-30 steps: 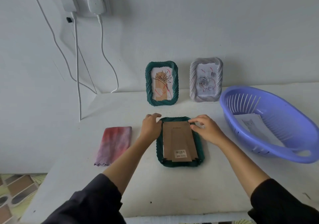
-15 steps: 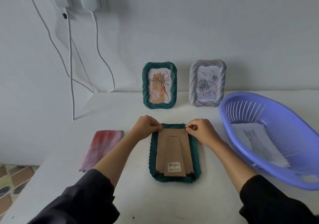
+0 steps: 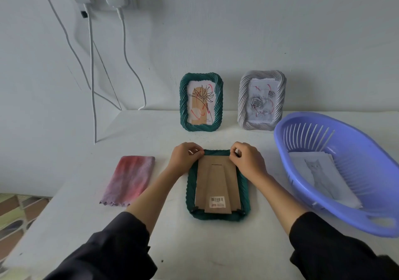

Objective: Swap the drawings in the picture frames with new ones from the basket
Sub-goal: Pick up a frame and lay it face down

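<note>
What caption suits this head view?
Both hands pinch the far corners of a face-down green frame beside a basket.

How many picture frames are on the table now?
3. A green frame and a grey frame stand upright against the wall. A second green one, the face-down frame, lies between both hands. None appears hidden.

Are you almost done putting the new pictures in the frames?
Not yet. Nothing looks swapped: the standing green frame and white frame each hold a drawing, and the cat drawing lies in the basket. In hand: the face-down green frame, with the left hand and right hand at the top corners of its cardboard back, which remains in place. Left: opening it and swapping the drawings.
</note>
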